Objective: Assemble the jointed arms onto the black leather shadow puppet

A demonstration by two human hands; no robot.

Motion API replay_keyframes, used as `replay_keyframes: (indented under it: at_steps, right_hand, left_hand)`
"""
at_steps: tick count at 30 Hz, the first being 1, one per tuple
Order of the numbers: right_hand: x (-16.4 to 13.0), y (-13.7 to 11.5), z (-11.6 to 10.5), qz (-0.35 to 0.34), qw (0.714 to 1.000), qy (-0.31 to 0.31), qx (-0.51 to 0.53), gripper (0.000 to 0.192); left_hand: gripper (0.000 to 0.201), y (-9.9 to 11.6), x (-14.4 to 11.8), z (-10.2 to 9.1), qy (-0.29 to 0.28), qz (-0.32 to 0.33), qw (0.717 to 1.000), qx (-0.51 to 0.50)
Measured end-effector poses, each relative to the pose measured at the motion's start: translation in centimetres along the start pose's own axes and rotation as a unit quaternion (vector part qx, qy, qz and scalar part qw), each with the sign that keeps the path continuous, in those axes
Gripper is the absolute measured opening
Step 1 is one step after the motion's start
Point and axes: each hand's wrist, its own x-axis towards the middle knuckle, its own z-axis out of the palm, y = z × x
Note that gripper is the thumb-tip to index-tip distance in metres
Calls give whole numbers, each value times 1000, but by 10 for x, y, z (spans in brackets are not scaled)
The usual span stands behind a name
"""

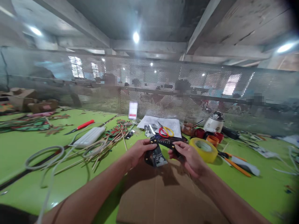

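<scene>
Gripped a dark studded strip [167, 142] between left hand [137, 152] and right hand [189, 157], fingers clenched; risked dropping onto the cardboard sheet [163, 196] through a loose pinch.

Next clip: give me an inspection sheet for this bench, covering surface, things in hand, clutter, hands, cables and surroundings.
Surface: green table with a cardboard sheet lying under the hands.
Things in hand: dark strip with brass studs, held at both ends above the cardboard; a dark printed piece hangs beneath it.
Clutter: yellow tape roll, red and yellow scissors, red-handled knife, bamboo sticks, orange-handled tool, white appliance.
Hands: left hand and right hand, fingers pinching the strip.
Cables: white cable coiled at left.
Surroundings: perforated metal screen; blurred people behind it.
</scene>
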Motion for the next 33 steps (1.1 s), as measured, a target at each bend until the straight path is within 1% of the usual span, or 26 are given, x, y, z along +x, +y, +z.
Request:
replay_keyframes:
  at_steps: [3,6,8,10,12,15,17,20,22,24,27,29,33]
  right_hand:
    - [0,1,-3,1,996,-30,-85,35]
    - [1,4,-6,-14,981,-39,-191,37]
    - [3,8,-8,-21,967,-40,-252,36]
    - [5,11,-10,-20,952,-45,-302,36]
    - [7,12,-12,-11,944,-44,-328,36]
    - [6,9,-14,12,949,-29,-315,36]
    - [5,6,-14,29,956,-33,-289,36]
    - [5,5,-16,53,969,-58,-233,37]
    - [6,7,-19,72,970,-80,-220,37]
    - [7,9,-23,92,966,-93,-223,35]
    - [8,11,-25,119,965,-91,-215,37]
    - [7,9,-24,123,966,-88,-211,39]
    - [7,4,-21,95,961,-97,-239,42]
  left_hand:
    - [34,1,1,-3,17,38,997,71]
    - [34,1,3,-4,23,61,988,142]
    - [35,-1,3,-4,22,61,983,169]
    - [35,-3,3,-4,20,47,981,184]
    - [34,-4,2,-3,22,26,981,193]
    - [35,-4,1,-2,19,6,981,195]
    - [38,-3,0,-2,17,0,982,187]
    - [46,-1,-1,-3,24,-9,985,171]
    - [54,0,-2,-4,21,-24,986,164]
    - [58,2,-4,-5,0,-33,987,158]
    - [57,3,-7,-5,-38,-30,988,149]
    - [57,3,-8,-5,-53,-31,987,148]
    - [57,1,-7,-4,-62,-32,984,165]
